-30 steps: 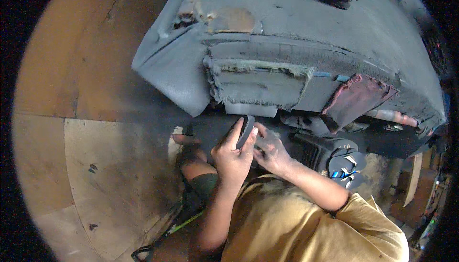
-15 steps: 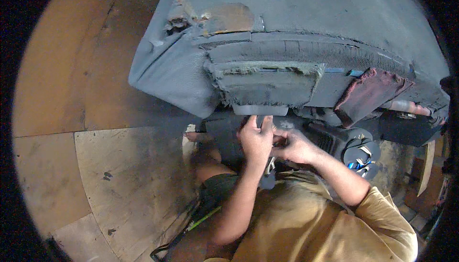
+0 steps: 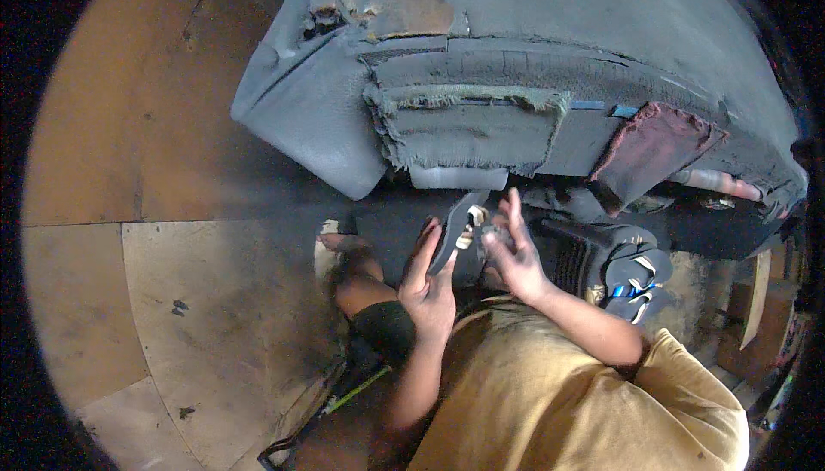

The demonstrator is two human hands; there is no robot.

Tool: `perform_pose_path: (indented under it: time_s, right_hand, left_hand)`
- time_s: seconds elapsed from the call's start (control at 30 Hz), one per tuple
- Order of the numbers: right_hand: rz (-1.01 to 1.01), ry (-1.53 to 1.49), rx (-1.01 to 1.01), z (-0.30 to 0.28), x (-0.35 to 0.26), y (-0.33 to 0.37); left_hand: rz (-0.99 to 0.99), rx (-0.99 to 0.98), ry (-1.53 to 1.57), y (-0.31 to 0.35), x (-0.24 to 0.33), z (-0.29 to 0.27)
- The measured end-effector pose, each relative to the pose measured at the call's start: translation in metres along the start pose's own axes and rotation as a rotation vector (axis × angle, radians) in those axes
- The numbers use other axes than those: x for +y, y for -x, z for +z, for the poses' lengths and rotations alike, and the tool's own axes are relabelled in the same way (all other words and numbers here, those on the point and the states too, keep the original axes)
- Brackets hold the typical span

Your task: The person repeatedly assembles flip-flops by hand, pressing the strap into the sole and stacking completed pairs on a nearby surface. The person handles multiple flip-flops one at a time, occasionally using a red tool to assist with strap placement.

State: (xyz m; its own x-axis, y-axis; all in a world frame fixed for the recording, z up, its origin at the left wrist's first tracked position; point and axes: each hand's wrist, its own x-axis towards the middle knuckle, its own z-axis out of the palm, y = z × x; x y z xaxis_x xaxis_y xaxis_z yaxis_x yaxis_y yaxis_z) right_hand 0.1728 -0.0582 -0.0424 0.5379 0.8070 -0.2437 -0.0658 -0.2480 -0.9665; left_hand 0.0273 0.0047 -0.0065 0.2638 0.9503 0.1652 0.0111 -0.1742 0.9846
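A dark rubber flip-flop sandal with pale straps point(image 3: 458, 232) is standing just below the worn grey upholstered seat point(image 3: 481, 84), its long axis running steeply upward, toe tilting right. The left hand point(image 3: 430, 286) is clamping its lower edge, while the right hand point(image 3: 514, 252) is pinching the straps.

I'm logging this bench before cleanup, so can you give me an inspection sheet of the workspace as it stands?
Surface: wooden board floor, stained and dusty.
Job's things: a dark flat sandal sole with a pale strap piece, held up between both hands.
Clutter: worn grey cushion with torn, frayed covering; reddish cloth flap; dark plastic stool; blue-strapped sandals on it.
Grips: left hand holds the sole; right hand has its fingers at the strap piece.
Cables: black cord with a green strip on the floor.
Surroundings: wooden pieces at right; the rest is dark.
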Motion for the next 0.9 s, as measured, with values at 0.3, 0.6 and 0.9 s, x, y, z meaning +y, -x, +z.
perform_pose_path:
  time_s: [0.3,0.6,0.9]
  right_hand:
    - [0.495,-1.272,-0.515,0.040,0.025,-0.043]
    - [0.839,-1.102,-0.297,0.001,0.014,-0.036]
    - [0.680,-1.211,-0.561,0.020,-0.017,-0.022]
  left_hand:
    - [0.127,-0.159,-0.530,-0.032,0.062,-0.020]
    - [-0.004,-0.393,-0.852,-0.063,0.072,0.018]
    - [-0.149,-0.304,-0.726,-0.035,0.110,-0.016]
